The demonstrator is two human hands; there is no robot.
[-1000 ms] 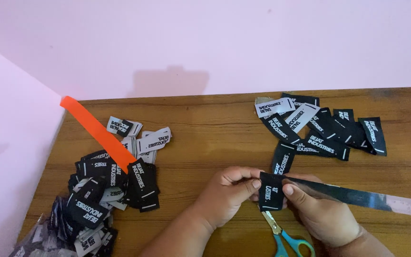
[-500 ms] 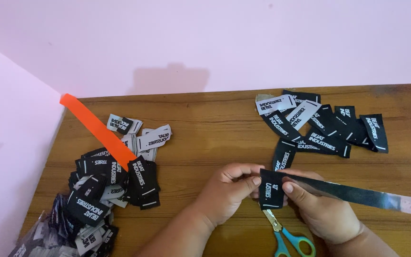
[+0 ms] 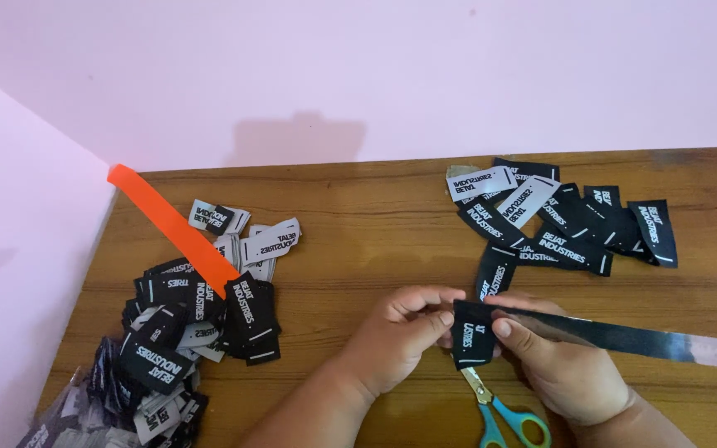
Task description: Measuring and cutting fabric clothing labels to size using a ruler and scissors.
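Observation:
My left hand (image 3: 396, 336) and my right hand (image 3: 562, 357) meet near the front middle of a wooden table (image 3: 375, 241). Together they pinch the folded end of a long black label ribbon (image 3: 624, 336), which runs off to the right edge. The folded end (image 3: 470, 332) hangs down between my fingertips, black with white lettering. Scissors (image 3: 504, 415) with blue and green handles lie on the table just below my right hand, blades pointing up-left.
A heap of black and grey cut labels (image 3: 197, 319) lies at the left, crossed by an orange strip (image 3: 172, 224). A second, looser group of cut labels (image 3: 558, 216) lies at the back right. Pink walls bound the table at back and left.
Both hands have kept their grip on the ribbon end and shifted only slightly. The fold in the ribbon looks a little tighter.

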